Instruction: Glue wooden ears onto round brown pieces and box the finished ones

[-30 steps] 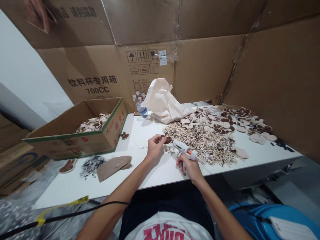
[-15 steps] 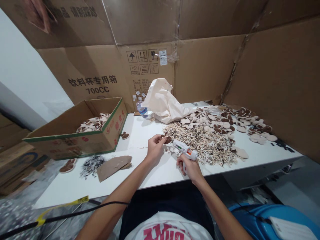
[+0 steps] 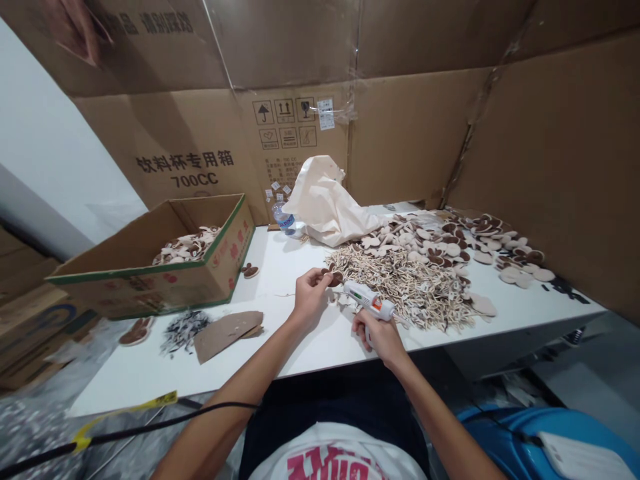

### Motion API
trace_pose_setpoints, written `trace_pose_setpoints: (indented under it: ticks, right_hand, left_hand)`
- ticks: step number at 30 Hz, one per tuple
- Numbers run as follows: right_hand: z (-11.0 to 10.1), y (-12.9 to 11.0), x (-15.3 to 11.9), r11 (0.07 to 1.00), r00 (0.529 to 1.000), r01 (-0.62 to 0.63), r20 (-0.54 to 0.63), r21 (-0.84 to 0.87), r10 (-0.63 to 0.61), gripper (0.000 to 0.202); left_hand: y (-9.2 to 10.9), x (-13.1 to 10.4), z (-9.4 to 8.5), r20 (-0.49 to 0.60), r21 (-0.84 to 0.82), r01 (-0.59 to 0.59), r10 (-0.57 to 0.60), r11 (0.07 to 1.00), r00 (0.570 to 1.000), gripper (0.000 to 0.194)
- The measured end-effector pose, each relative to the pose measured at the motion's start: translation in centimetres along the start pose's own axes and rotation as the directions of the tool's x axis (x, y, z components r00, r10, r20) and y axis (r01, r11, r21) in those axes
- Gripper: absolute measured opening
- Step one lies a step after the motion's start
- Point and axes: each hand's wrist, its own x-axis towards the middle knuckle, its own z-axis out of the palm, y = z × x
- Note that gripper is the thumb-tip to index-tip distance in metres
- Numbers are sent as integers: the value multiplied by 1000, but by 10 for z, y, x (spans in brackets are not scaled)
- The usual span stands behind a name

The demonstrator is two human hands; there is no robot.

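Between the fingertips of my left hand (image 3: 311,293) is a small brown felt bunny-shaped piece (image 3: 336,276), held over the table's middle. My right hand (image 3: 379,333) is wrapped round the handle of a white glue gun (image 3: 367,300). The gun's nozzle points left and lies close to the felt piece; whether they touch I cannot tell. Just beyond the gun spreads a heap of thin cream-coloured strings (image 3: 415,287). Behind and right of it lie many brown and cream felt pieces (image 3: 440,243).
A cardboard box (image 3: 150,287) holding felt pieces stands at the left. Near it are dark shreds (image 3: 185,330), a flat cardboard piece (image 3: 227,335) and a loose brown bunny (image 3: 249,270). A cream cloth bag (image 3: 327,207) and a plastic bottle (image 3: 284,219) stand at the back, before tall cardboard walls.
The glue gun has shifted very slightly left, its nozzle nearer the felt piece. My left hand stays in nearly the same place.
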Motion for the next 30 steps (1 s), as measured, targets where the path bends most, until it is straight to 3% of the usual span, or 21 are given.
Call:
trace_pose_setpoints:
  ticks: [5, 12, 15, 20, 23, 27, 30]
  right_hand:
    - [-1, 5, 1, 998, 1000, 1, -15, 58, 0, 33]
    - [1, 7, 4, 917, 992, 121, -73, 380, -101, 27]
    - [1, 4, 3, 907, 991, 126, -91, 403, -97, 30]
    - [-2, -3, 6, 864, 992, 86, -120, 495, -30, 40]
    - [-4, -4, 8, 857, 988, 85, -155, 509, -6, 45]
    - [-3, -1, 9, 872, 985, 112, -168, 476, -35, 47]
    - [-3, 2, 8, 873, 985, 103, -173, 476, -22, 48]
  left_hand:
    - [-3, 4, -5, -36, 55, -29, 31, 998, 999, 31]
    - [-1, 5, -5, -63, 103, -34, 41, 994, 997, 22]
    - [1, 3, -4, -18, 95, -10, 11, 995, 1000, 22]
    - [-2, 4, -8, 152, 124, -30, 11, 992, 988, 28]
    - [-6, 4, -12, 303, 147, -22, -23, 989, 953, 27]
    - [-8, 0, -12, 536, 200, 53, -154, 978, 830, 33]
    - [-8, -2, -10, 589, 224, 86, -205, 971, 781, 42]
